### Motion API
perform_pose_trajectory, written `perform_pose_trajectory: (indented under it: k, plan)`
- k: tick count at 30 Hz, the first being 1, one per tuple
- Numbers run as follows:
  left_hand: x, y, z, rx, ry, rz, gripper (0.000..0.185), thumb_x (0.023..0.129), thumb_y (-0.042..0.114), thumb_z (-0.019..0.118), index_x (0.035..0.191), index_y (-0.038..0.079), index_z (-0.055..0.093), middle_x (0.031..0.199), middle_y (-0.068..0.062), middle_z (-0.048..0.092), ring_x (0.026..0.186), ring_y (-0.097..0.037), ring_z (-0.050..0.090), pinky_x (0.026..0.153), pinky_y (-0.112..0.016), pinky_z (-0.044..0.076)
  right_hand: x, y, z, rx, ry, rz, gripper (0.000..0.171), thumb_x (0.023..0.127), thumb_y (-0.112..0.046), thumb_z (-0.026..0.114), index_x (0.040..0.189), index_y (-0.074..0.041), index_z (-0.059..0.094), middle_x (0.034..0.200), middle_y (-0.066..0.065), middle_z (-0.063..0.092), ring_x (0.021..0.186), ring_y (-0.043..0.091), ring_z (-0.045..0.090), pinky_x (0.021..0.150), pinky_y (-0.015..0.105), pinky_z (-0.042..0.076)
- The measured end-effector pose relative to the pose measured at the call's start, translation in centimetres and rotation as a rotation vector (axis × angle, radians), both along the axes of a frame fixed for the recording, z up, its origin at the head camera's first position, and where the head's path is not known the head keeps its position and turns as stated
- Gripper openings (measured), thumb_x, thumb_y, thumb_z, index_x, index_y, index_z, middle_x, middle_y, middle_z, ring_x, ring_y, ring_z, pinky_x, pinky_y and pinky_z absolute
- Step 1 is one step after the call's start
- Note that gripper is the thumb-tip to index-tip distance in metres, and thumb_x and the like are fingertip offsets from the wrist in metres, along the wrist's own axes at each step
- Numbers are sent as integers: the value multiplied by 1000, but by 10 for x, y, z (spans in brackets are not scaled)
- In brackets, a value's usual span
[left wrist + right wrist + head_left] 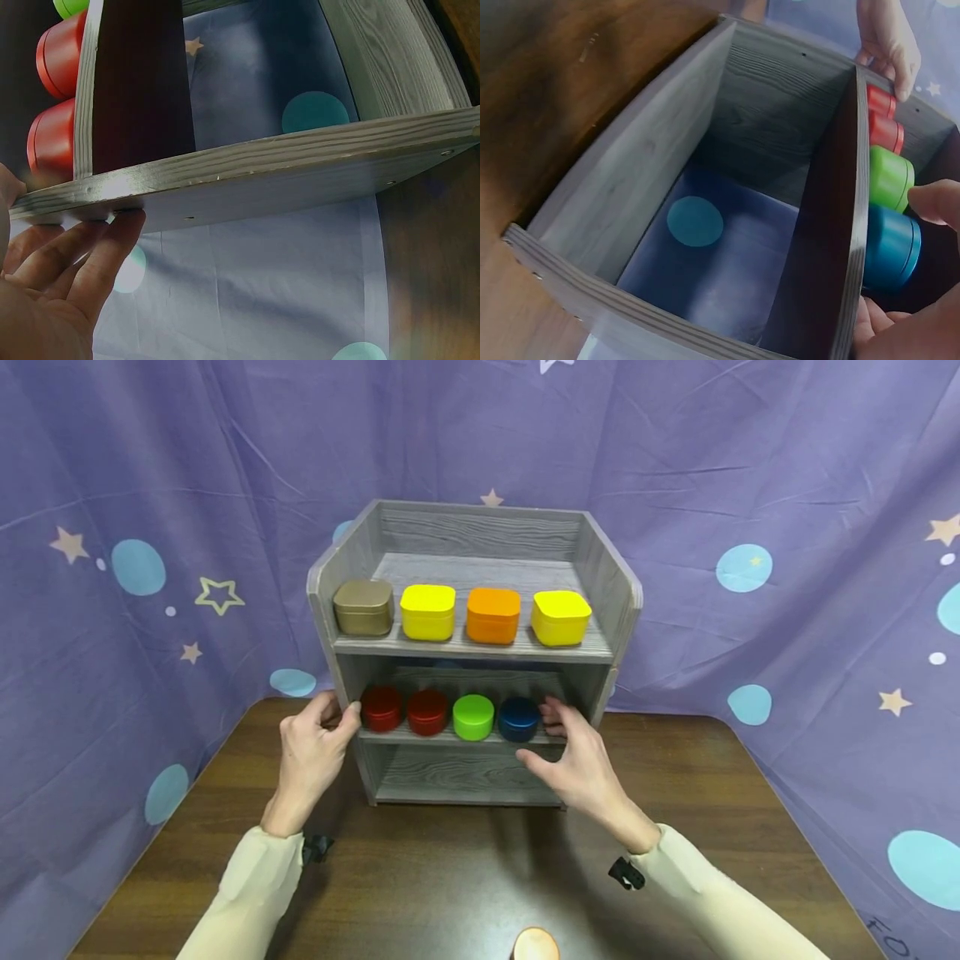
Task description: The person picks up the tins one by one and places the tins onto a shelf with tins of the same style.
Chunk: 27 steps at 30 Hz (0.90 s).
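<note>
A grey wood-grain shelf unit (pixel 480 647) stands on the table. Its left side panel (pixel 247 165) is gripped by my left hand (pixel 313 752), thumb at the front edge and fingers against the outer face. On the middle shelf, left to right, sit two red round tins (pixel 382 708), a green round tin (pixel 473 717) and a blue round tin (pixel 518 719). My right hand (pixel 581 760) is spread beside the blue tin, fingers reaching into the shelf at its right and thumb lower in front. In the right wrist view the thumb (pixel 934 202) overlaps the space near the green and blue tins.
The top shelf carries a gold tin (pixel 363 607), a yellow tin (pixel 428 612), an orange tin (pixel 492 616) and another yellow tin (pixel 561 618). A small pale round object (pixel 536 945) lies at the near edge of the brown table (pixel 450 877). A purple patterned curtain (pixel 675 468) hangs behind.
</note>
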<state>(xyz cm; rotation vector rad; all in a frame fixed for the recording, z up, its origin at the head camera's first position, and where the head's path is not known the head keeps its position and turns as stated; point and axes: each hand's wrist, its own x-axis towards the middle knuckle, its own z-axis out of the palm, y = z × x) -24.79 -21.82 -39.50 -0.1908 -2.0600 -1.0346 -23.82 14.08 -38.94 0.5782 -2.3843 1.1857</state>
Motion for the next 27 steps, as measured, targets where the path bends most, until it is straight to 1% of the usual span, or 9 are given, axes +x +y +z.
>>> perform_pose_trajectory:
  k: [3, 9, 11, 16, 18, 22, 27]
  plan:
    - [-1, 0, 1, -1, -1, 1, 8, 95, 8, 75, 99, 1, 77, 79, -15, 81, 69, 19, 54, 66, -4, 40, 6, 1, -4, 5, 48, -13, 79, 80, -9, 92, 147, 9, 55, 133, 23, 72, 112, 36, 73, 99, 53, 59]
    - [-1, 0, 1, 12, -10, -10, 9, 95, 7, 75, 100, 0, 77, 85, -18, 83, 73, 24, 55, 68, -2, 41, 19, 4, -13, 7, 108, -18, 81, 78, -8, 95, 147, 8, 55, 134, 20, 72, 115, 33, 72, 101, 49, 58]
    - [0, 0, 0, 12, -12, -9, 9, 95, 7, 75, 101, 0, 77, 85, -18, 83, 73, 24, 55, 68, -2, 41, 23, 5, -17, 4, 138, -9, 81, 77, -7, 95, 146, 8, 56, 133, 19, 72, 115, 32, 72, 101, 43, 59]
    - [1, 0, 0, 11, -15, -9, 9, 95, 7, 75, 100, 1, 77, 84, -17, 83, 73, 23, 55, 67, -2, 41, 29, 10, -27, -24, 213, 43, 78, 73, -2, 95, 142, 9, 59, 127, 20, 74, 110, 30, 71, 100, 19, 54]
    - [1, 0, -1, 12, -14, -10, 8, 95, 7, 75, 99, 0, 77, 84, -17, 83, 73, 23, 56, 67, -2, 41, 30, 12, -30, -33, 230, 70, 78, 72, -1, 94, 141, 10, 60, 125, 20, 75, 108, 30, 71, 100, 15, 51]
    - [1, 0, 0, 13, -12, -10, 8, 95, 7, 75, 99, 0, 77, 83, -17, 83, 72, 22, 56, 67, -2, 41, 33, 17, -38, -25, 223, 106, 79, 71, -2, 95, 141, 8, 61, 125, 18, 76, 106, 29, 71, 99, 15, 51]
    - [1, 0, 0, 10, -9, -5, 8, 95, 7, 75, 98, 1, 77, 82, -17, 82, 71, 22, 55, 67, -3, 41, 40, 22, -51, 2, 159, 150, 76, 74, -6, 95, 142, 3, 62, 125, 14, 77, 106, 26, 72, 97, 24, 57]
